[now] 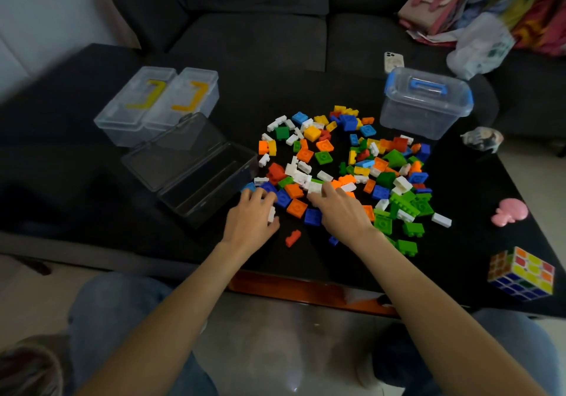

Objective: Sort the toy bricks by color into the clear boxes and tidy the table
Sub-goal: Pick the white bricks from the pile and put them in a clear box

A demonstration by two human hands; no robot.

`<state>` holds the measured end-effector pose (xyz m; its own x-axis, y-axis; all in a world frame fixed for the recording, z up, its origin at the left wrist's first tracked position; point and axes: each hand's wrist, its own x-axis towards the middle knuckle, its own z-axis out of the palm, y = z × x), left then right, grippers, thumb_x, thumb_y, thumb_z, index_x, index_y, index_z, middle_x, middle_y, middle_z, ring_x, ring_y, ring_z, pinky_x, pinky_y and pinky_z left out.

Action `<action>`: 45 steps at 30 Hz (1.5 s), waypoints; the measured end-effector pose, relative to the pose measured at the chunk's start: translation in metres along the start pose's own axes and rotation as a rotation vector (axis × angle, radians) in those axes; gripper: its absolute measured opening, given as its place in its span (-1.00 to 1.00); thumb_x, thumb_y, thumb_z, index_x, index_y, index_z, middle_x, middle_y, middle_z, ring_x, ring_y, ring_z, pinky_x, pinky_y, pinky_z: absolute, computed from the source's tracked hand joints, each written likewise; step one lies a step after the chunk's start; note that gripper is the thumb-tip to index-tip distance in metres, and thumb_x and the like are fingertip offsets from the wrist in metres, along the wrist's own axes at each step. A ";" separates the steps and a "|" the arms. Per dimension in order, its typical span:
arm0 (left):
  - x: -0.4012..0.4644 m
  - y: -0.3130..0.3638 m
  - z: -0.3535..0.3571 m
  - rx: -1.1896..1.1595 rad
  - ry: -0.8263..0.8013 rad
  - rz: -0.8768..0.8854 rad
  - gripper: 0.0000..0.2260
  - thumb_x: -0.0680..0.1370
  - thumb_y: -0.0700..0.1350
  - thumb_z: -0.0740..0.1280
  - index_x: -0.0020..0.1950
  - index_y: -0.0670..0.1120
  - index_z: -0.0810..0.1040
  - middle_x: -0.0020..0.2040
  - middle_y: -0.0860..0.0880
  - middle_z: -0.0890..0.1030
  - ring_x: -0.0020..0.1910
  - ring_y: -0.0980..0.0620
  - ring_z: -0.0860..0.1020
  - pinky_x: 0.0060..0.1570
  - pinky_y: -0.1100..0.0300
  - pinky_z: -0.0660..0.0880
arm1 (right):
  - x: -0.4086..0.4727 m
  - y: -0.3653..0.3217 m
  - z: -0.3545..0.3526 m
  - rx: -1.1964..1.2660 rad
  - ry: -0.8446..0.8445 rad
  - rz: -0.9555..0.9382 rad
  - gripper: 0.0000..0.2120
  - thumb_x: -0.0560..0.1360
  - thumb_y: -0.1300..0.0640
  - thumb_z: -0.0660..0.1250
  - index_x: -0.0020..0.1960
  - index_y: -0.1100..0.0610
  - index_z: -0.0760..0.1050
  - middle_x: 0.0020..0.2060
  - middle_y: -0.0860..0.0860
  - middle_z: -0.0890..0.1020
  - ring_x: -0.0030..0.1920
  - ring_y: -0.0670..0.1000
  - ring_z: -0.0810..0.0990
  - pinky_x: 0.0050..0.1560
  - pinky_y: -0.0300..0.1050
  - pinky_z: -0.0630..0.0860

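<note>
A heap of toy bricks (346, 163) in white, orange, green, blue, yellow and red covers the middle of the black table (76, 166). My left hand (249, 219) lies at the heap's near left edge, fingers curled around a white brick (271, 213). My right hand (340, 209) rests on the heap beside it, fingertips pinching a white brick (315, 188). An open clear box (196, 167) stands empty just left of my left hand. Two shut clear boxes (159, 104) with yellow handles stand behind it. A clear box with a blue handle (425, 101) stands at the back right.
A Rubik's cube (522, 273) sits at the table's near right corner, a pink toy (510, 212) beyond it. A small grey figure (482, 139) lies by the right edge, a phone (393, 62) at the back. A dark sofa with a clutter of bags stands behind.
</note>
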<state>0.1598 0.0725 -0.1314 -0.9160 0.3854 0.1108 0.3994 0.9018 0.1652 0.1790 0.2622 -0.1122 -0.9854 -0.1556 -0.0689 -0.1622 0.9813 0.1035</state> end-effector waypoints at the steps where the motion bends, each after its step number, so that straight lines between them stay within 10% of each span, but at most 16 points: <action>1: -0.001 -0.001 0.001 0.001 0.002 0.001 -0.65 0.54 0.04 0.28 0.30 0.02 0.35 0.27 -0.01 0.39 0.27 -0.01 0.34 -0.13 0.25 0.41 | -0.001 0.000 0.000 -0.011 0.008 -0.015 -0.53 0.51 0.30 0.24 0.38 0.07 0.26 0.24 0.13 0.35 0.13 0.15 0.44 -0.21 -0.08 0.43; 30: -0.005 -0.001 -0.001 -0.120 -0.048 0.003 -0.74 0.55 0.04 0.29 0.22 0.07 0.40 0.16 0.02 0.47 0.05 0.04 0.51 -0.14 0.25 0.38 | 0.001 0.003 0.011 0.285 0.085 0.094 -0.66 0.51 0.22 0.28 0.27 0.11 0.36 0.25 0.06 0.38 0.20 0.10 0.45 0.01 -0.13 0.49; 45: -0.009 -0.008 0.005 -0.201 -0.006 -0.010 -0.78 0.51 0.02 0.33 0.15 0.08 0.45 0.10 0.05 0.50 0.03 0.07 0.52 -0.11 0.24 0.43 | 0.001 0.007 0.016 0.393 0.341 0.111 -0.94 0.48 0.22 0.37 -0.09 0.21 0.51 -0.06 0.08 0.53 -0.22 0.09 0.56 -0.32 -0.18 0.35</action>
<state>0.1652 0.0629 -0.1384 -0.9200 0.3781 0.1028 0.3888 0.8486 0.3586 0.1778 0.2708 -0.1276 -0.9671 -0.0121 0.2542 -0.0888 0.9522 -0.2922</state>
